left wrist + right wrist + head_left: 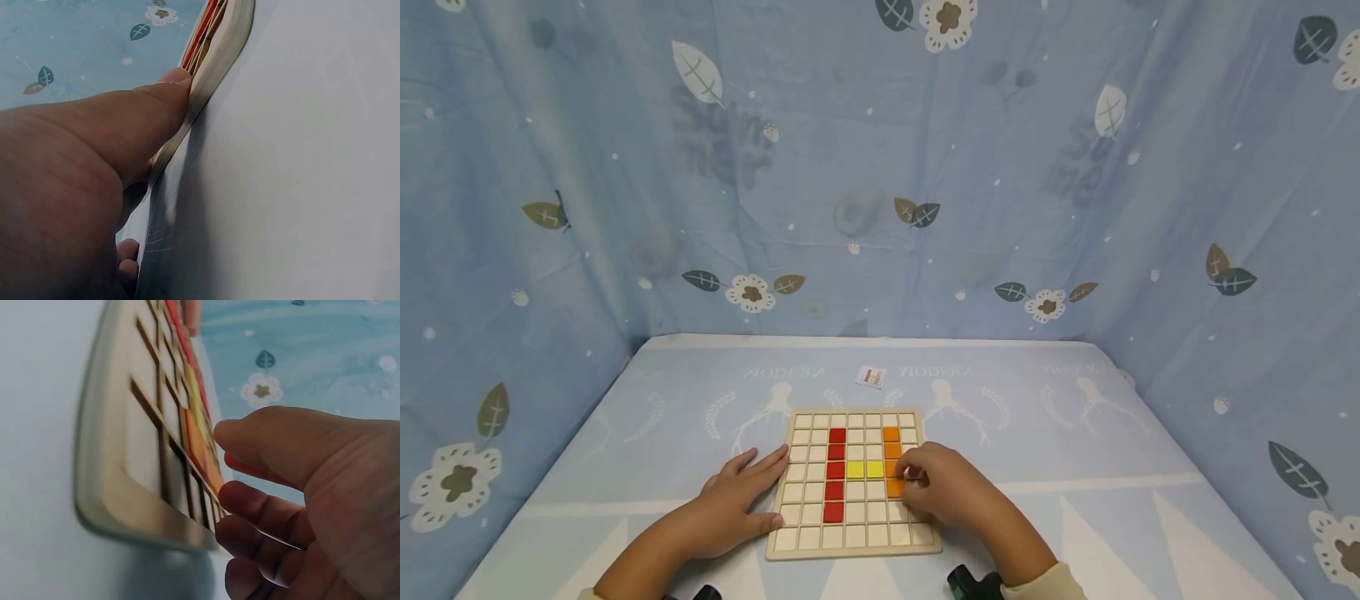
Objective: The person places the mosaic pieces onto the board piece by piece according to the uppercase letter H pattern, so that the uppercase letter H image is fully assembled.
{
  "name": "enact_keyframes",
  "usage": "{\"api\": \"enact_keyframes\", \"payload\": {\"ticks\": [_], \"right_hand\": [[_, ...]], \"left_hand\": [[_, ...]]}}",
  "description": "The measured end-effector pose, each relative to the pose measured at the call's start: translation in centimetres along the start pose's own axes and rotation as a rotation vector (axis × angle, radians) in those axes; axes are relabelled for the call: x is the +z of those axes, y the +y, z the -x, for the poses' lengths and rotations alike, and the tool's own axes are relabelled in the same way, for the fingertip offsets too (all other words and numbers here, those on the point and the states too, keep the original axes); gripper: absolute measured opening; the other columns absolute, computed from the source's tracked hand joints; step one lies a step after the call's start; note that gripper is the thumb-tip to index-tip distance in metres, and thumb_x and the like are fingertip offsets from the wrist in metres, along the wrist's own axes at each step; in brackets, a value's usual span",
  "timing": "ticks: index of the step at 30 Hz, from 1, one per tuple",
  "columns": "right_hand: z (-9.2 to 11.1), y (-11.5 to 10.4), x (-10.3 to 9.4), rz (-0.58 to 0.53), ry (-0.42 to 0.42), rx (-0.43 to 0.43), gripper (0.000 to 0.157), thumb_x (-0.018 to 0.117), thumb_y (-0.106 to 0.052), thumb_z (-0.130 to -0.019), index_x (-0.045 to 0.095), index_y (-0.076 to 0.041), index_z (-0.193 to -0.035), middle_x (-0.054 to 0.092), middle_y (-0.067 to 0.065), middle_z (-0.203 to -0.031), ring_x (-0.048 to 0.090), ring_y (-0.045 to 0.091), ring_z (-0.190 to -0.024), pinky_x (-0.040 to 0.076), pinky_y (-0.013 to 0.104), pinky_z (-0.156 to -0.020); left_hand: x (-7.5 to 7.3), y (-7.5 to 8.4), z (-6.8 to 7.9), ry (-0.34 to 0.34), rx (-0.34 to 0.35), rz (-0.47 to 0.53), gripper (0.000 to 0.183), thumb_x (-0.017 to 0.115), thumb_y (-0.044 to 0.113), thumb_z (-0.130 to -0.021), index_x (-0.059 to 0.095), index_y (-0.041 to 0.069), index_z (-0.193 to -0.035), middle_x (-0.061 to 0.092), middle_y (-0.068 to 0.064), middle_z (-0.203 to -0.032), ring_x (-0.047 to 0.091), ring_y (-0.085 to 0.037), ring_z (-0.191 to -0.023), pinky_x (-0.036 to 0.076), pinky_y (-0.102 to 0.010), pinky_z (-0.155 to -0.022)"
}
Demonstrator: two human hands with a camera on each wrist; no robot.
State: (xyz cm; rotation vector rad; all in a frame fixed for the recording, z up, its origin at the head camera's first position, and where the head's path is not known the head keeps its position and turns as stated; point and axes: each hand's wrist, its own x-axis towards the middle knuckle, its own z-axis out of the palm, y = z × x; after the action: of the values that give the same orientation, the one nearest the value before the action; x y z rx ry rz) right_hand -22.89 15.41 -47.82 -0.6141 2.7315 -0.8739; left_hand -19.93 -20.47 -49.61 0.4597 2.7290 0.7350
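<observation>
A square wooden grid board (853, 552) lies on the table, its cells mostly filled with pale squares. Several red tiles (836, 470) form a column; two yellow tiles (865, 470) sit beside it, and orange tiles (891, 450) make another column at the right. My left hand (730, 504) rests with fingers spread along the board's left side, its thumb (150, 103) against the rim. Over the lower orange tiles is my right hand (951, 487), its bent fingertips touching the board area. Thumb and fingers stand apart in the right wrist view, and no held tile shows. The hand covers some right-side cells.
Behind the board lies a small card (872, 377) with a coloured pattern. The table's patterned cloth (1037, 433) reaches back to blue floral curtains (865, 167) on three sides. Dark wrist devices (973, 583) show at the bottom edge.
</observation>
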Motion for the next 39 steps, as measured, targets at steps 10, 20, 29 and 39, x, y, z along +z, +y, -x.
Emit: {"api": "enact_keyframes", "payload": {"ticks": [10, 20, 29, 39], "right_hand": [[2.3, 2.3, -2.6, 0.01, 0.03, 0.113, 0.026, 0.085, -0.023, -0.088, 0.073, -0.022, -0.112, 0.063, -0.004, -0.104, 0.056, 0.017, -0.09, 0.052, 0.041, -0.081], [4.3, 4.3, -3.4, 0.065, -0.037, 0.204, 0.047, 0.095, -0.029, -0.075, 0.07, -0.027, -0.114, 0.061, -0.002, -0.108, 0.055, 0.017, -0.097, 0.05, 0.045, -0.091], [4.5, 4.6, -2.8, 0.077, -0.064, 0.204, 0.041, 0.093, -0.025, -0.077, 0.067, -0.027, -0.108, 0.057, -0.001, -0.102, 0.052, 0.019, -0.092, 0.049, 0.043, -0.086], [4.7, 4.7, -2.9, 0.077, -0.048, 0.14, 0.032, 0.09, -0.02, -0.082, 0.065, -0.025, -0.102, 0.057, -0.003, -0.096, 0.052, 0.018, -0.089, 0.047, 0.04, -0.08]], "left_hand": [[0.0, -0.1, 0.0, -0.001, 0.007, 0.007, 0.091, 0.073, 0.059, -0.091, 0.032, 0.029, -0.166, 0.019, 0.016, -0.174, 0.007, -0.045, -0.161, 0.011, -0.078, -0.118], [0.0, 0.0, 0.0, 0.001, -0.004, -0.001, 0.092, 0.075, 0.058, -0.09, 0.032, 0.029, -0.166, 0.02, 0.016, -0.174, 0.007, -0.045, -0.161, 0.012, -0.078, -0.118], [-0.1, 0.2, 0.1, 0.002, 0.002, -0.001, 0.091, 0.075, 0.056, -0.091, 0.032, 0.027, -0.166, 0.02, 0.014, -0.174, 0.008, -0.045, -0.161, 0.013, -0.078, -0.118], [-0.1, 0.2, 0.1, 0.005, -0.002, -0.007, 0.091, 0.075, 0.057, -0.091, 0.033, 0.027, -0.166, 0.021, 0.014, -0.174, 0.008, -0.046, -0.16, 0.012, -0.077, -0.119]]}}
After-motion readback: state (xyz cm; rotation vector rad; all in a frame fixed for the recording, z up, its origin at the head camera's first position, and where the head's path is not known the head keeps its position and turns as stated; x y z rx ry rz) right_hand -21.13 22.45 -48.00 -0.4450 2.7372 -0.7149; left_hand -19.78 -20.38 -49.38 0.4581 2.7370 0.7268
